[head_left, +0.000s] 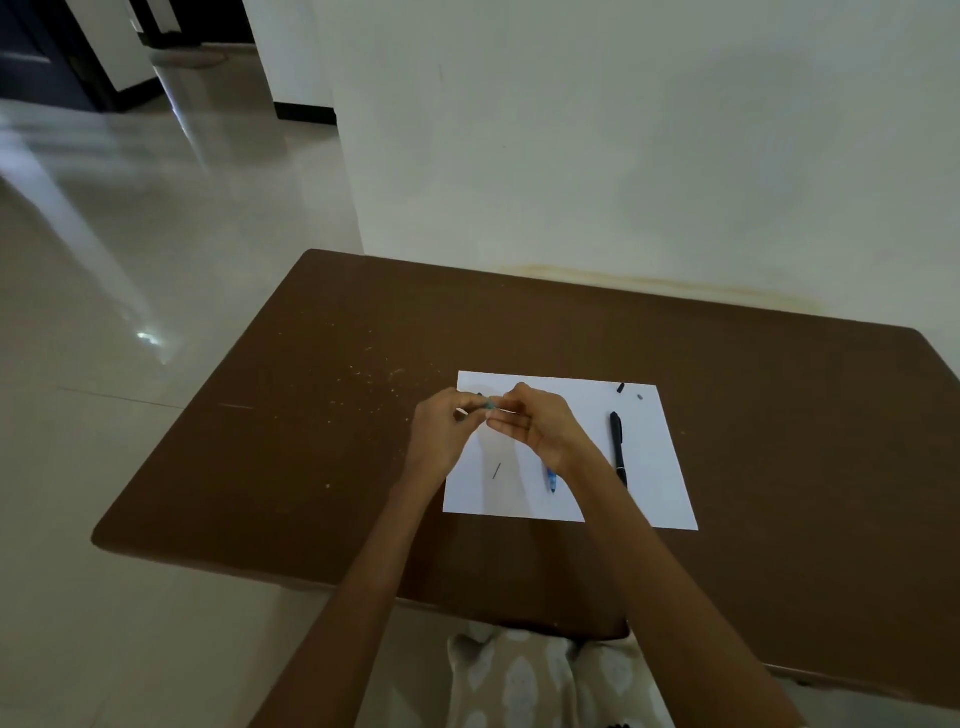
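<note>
A white sheet of paper (649, 467) lies on the brown table (311, 441). Above its far left corner my left hand (441, 431) and my right hand (535, 421) meet fingertip to fingertip, both pinching a small blue-green pen part (490, 402); its exact shape is too small to tell. On the paper lie a black pen (617, 447), a blue pen barrel (550, 480) partly hidden under my right wrist, a thin dark rod (497, 471), a small black cap piece (620, 387) and a tiny grey piece (640, 397).
The table's far edge stands against a white wall (623, 156). Pale specks are scattered over the table's left part (363, 374). Glossy tiled floor (130, 312) spreads to the left. Patterned fabric (519, 675) on my lap shows below the table's near edge.
</note>
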